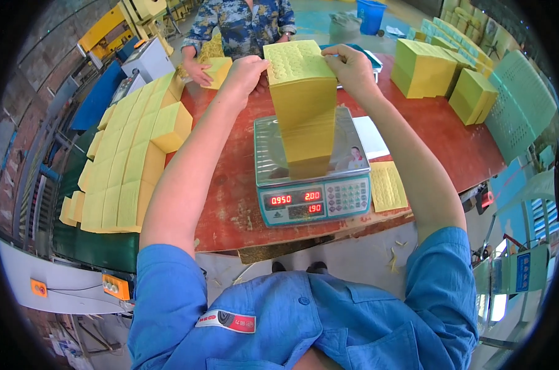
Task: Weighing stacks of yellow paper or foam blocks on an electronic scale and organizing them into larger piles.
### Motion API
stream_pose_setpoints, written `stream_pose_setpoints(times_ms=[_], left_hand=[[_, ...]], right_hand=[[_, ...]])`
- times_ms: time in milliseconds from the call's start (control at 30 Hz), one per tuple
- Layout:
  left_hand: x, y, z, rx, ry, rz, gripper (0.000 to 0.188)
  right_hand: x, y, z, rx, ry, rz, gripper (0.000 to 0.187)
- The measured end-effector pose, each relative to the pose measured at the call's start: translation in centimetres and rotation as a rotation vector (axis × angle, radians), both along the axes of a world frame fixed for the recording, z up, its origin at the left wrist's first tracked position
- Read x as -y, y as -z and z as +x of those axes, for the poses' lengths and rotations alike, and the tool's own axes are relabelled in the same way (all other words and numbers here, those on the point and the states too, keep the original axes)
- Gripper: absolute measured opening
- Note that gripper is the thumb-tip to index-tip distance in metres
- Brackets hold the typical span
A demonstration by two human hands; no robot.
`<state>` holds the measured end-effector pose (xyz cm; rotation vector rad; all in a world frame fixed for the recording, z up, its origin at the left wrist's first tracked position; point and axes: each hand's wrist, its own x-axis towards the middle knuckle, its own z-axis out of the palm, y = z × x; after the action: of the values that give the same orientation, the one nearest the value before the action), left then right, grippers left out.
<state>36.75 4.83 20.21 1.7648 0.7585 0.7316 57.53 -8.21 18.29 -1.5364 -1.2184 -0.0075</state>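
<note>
Paper stack (305,120) stands on the scale (266,148); left hand (248,74) and right hand (352,66), fingers nearly closed, pinch its top edges. Weighing seems underway; next probably calls for a level two-handed lift.

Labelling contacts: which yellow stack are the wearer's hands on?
The tall stack at the scale, with the left hand and right hand at its top edges; the other stacks stand off the scale.

That scuffed red table (225,200) bears a scale (347,200), a yellow sheet (389,188) close beside it. Yellow blocks (416,71) stand farther right.
</note>
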Motion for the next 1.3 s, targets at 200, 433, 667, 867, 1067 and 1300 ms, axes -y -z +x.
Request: stream_pose_setpoints(times_ms=[200, 433, 667, 867, 1067, 1300], left_hand=[[-0.8, 0.3, 0.4, -0.062, 0.010, 0.065, 0.022], [0.5, 0.5, -1.2, 0.047, -0.056, 0.038, 0.021], [8.6, 9.4, -12.1, 0.331, -0.283, -0.028, 0.021], [18.5, 25.0, -25.8, 0.101, -0.802, -0.401, 0.021], [25.2, 27.8, -27.3, 0.048, -0.892, -0.473, 0.020], [26.5, 26.5, -23.1, 0.122, -0.871, -0.465, 0.017]], right_hand=[[0.3, 0.0, -0.4, -0.029, -0.023, 0.004, 0.022], [1.6, -0.5, -0.9, -0.135, -0.119, 0.037, 0.026], [13.1, 5.2, -3.8, -0.439, -0.118, 0.186, 0.023], [23.2, 16.2, -6.5, -0.804, -0.095, -0.069, 0.022], [26.2, 20.5, -8.9, -1.010, -0.174, -0.198, 0.018], [24.4, 19.2, -9.5, -1.004, -0.291, -0.263, 0.016]])
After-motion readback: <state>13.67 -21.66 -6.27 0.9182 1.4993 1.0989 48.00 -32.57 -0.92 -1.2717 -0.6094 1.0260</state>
